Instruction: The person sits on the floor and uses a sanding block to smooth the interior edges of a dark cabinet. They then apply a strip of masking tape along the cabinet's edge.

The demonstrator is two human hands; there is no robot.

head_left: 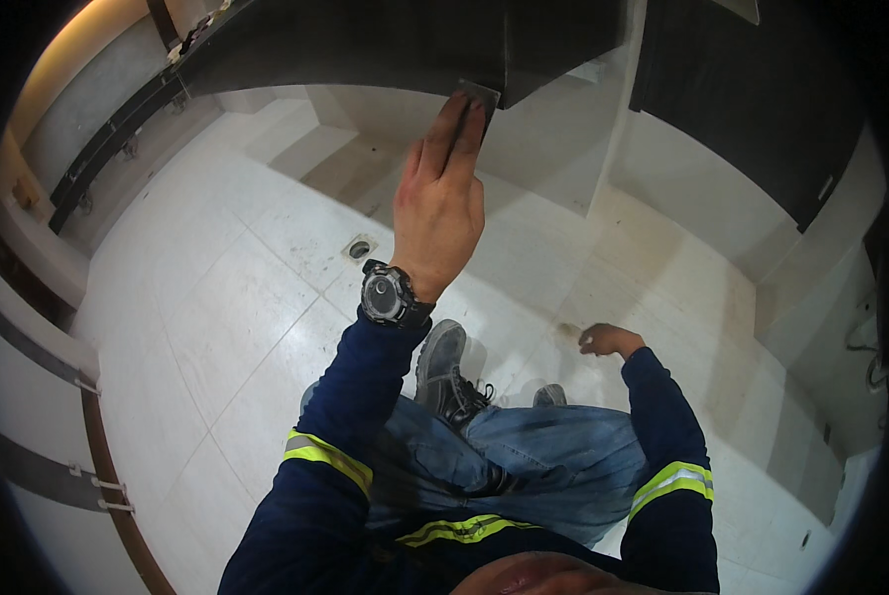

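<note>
My left hand is raised with its fingers stretched together along a thin, dark grey, square-cornered piece. This flat piece lies against the lower edge of a black panel, close to a vertical seam; I cannot tell whether it is a blade or an abrasive sheet. Well below and to the right, my right hand hangs above the floor beside my knee. Its fingers are curled in, and anything inside them is hidden.
Pale tiles make up the floor, with a square drain left of my wrist. My shoe is planted just below. Another dark panel stands at the right, and a long dark ledge runs along the left.
</note>
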